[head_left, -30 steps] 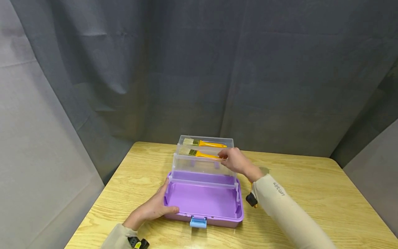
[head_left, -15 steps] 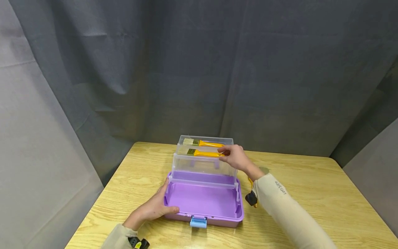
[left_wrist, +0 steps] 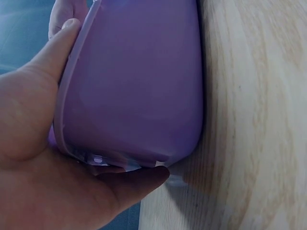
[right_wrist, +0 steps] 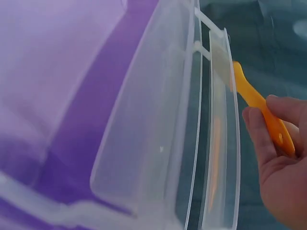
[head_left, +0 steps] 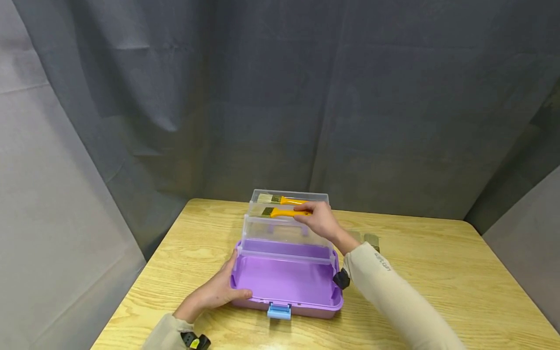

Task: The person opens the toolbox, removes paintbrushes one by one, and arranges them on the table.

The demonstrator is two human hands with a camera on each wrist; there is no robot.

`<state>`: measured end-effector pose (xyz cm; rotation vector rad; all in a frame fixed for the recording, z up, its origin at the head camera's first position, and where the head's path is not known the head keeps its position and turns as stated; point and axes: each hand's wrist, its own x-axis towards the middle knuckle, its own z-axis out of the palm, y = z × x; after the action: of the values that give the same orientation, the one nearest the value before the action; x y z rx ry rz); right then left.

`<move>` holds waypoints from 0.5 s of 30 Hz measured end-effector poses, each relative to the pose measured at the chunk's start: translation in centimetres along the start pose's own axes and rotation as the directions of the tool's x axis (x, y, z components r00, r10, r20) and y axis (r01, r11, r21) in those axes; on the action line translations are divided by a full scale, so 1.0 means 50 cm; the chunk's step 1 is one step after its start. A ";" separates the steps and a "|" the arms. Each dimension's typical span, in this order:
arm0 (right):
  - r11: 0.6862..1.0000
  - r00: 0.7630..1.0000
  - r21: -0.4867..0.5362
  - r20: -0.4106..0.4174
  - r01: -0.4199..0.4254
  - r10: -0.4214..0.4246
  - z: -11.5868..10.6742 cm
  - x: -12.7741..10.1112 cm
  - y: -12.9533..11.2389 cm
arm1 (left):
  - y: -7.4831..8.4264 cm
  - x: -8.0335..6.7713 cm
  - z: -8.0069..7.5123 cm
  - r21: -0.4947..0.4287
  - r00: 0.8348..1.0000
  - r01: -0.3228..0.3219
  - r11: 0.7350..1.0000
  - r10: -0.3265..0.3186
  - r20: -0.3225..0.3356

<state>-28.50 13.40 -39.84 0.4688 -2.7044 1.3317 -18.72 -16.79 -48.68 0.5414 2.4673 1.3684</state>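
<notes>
An open purple toolbox [head_left: 286, 282] with a pale blue latch [head_left: 279, 311] stands on the table, its clear trays [head_left: 284, 232] raised in steps at the back. My left hand [head_left: 214, 291] grips its left side, thumb over the front rim and fingers along the wall. Between the thumb and fingers of my right hand [head_left: 323, 221] is the yellow handle of a flat paintbrush [right_wrist: 259, 101]. Its bristle end dips behind the translucent tray wall in the right wrist view. Another yellow-handled paintbrush [head_left: 293, 201] lies in the rearmost tray, partly covered by my right hand.
Paintbrush bristles [head_left: 372, 240] show on the wooden table [head_left: 437, 272] right of the toolbox; my right sleeve [head_left: 393, 291] hides what adjoins them. A dark grey curtain [head_left: 350, 121] hangs behind the table, with lighter cloth at both sides.
My right hand has shifted left and slightly up with the pinched paintbrush, whose handle now rises a little higher at the tray. My left hand and the toolbox have stayed put.
</notes>
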 end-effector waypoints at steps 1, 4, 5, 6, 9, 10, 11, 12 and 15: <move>1.000 1.000 -0.003 -0.004 0.007 -0.007 0.003 0.000 -0.002 | 0.000 0.001 0.001 0.001 1.000 -0.002 1.000 0.002 -0.001; 1.000 1.000 0.001 -0.023 0.013 -0.013 0.004 -0.003 -0.008 | 0.001 0.004 0.001 -0.003 1.000 -0.013 1.000 0.013 0.001; 1.000 0.999 0.005 -0.031 0.008 -0.008 0.002 -0.005 -0.009 | 0.001 0.004 0.001 -0.006 1.000 -0.015 1.000 0.015 0.003; 1.000 0.999 0.010 -0.040 0.005 -0.004 -0.001 -0.007 -0.009 | 0.000 0.004 0.001 -0.008 1.000 -0.017 1.000 0.017 0.005; 0.998 0.998 0.052 -0.061 -0.018 0.022 -0.015 -0.014 -0.005 | -0.001 0.004 0.000 -0.014 1.000 -0.029 0.999 0.029 0.007; 0.998 0.998 0.066 -0.063 -0.021 0.025 -0.021 -0.016 -0.003 | -0.002 0.004 -0.001 -0.014 0.999 -0.032 0.999 0.032 0.006; 0.996 0.998 0.084 -0.062 -0.028 0.033 -0.028 -0.019 0.000 | -0.002 0.003 -0.001 -0.013 0.999 -0.035 0.999 0.035 0.005; 0.994 0.998 0.102 -0.060 -0.029 0.036 -0.035 -0.022 0.004 | -0.003 0.003 -0.002 -0.011 0.999 -0.038 0.999 0.038 0.003; 0.987 0.998 0.158 -0.043 -0.038 0.046 -0.058 -0.034 0.014 | -0.003 0.001 -0.003 -0.008 0.999 -0.033 0.999 0.033 0.002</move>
<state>-27.26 16.45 -38.96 0.3900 -2.5977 1.5543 -18.85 -16.93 -48.73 0.5839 2.4606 1.3881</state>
